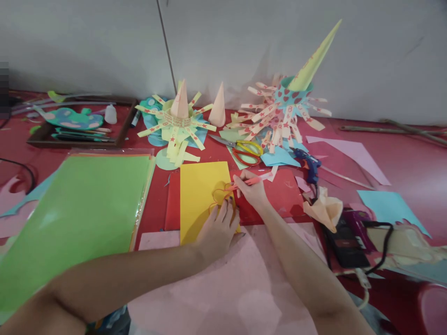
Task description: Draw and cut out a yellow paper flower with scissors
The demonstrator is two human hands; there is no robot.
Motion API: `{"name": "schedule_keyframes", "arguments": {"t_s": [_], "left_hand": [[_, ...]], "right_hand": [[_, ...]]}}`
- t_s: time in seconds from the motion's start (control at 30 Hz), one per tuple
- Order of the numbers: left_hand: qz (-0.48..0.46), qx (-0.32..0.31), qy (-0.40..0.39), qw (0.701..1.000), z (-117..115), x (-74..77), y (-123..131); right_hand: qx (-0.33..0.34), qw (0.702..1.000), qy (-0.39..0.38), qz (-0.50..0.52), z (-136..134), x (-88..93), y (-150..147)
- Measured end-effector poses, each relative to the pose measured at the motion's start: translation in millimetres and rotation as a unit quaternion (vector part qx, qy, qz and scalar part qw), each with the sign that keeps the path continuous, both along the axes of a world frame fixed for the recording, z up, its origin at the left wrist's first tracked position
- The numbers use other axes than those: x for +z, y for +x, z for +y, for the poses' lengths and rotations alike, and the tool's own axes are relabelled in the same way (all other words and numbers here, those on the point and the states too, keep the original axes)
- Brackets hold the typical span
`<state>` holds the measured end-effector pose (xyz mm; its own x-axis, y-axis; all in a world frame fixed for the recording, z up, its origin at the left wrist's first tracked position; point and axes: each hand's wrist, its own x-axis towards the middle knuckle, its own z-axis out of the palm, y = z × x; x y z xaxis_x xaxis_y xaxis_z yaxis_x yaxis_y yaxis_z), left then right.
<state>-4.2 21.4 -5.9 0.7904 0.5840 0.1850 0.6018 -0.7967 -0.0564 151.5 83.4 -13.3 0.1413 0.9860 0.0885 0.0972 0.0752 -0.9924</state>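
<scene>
A yellow paper sheet (200, 190) lies on a red sheet (279, 195) in the middle of the table. My left hand (218, 230) rests flat on the yellow sheet's lower right part, fingers stretched and pressing on a small round yellow template (220, 194). My right hand (252, 188) is closed round an orange-pink pen (252, 180), whose tip touches the yellow sheet at the template's edge.
A green paper stack (77, 218) in plastic lies at left. Scissors (244, 150), a blue glue gun (309, 165), paper cone crafts (179, 118) and a spiky craft (286, 109) stand behind. A dark tray (80, 128) sits far left. Black devices with cables (349, 242) lie at right.
</scene>
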Motion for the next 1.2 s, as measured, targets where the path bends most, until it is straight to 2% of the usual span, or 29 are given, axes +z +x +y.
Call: {"name": "schedule_keyframes", "arguments": {"t_s": [0.4,0.6,0.87,1.03,1.2], "left_hand": [[0.008,0.002,-0.011,1.0,1,-1.4,0],[0.01,0.007,-0.011,1.0,-1,-5.2,0],[0.009,0.005,-0.018,1.0,0,-5.9,-1],[0.008,0.0,-0.016,1.0,1,-6.0,-1],[0.001,0.001,-0.011,1.0,1,-4.7,-1]], "right_hand": [[-0.008,0.999,-0.033,-0.013,0,-0.6,1],[-0.024,0.996,-0.036,-0.071,0,3.5,1],[-0.011,0.998,-0.036,-0.045,0,-1.1,1],[-0.046,0.994,-0.032,-0.091,0,5.5,-1],[-0.03,0.996,-0.03,-0.081,-1,9.9,-2]]}}
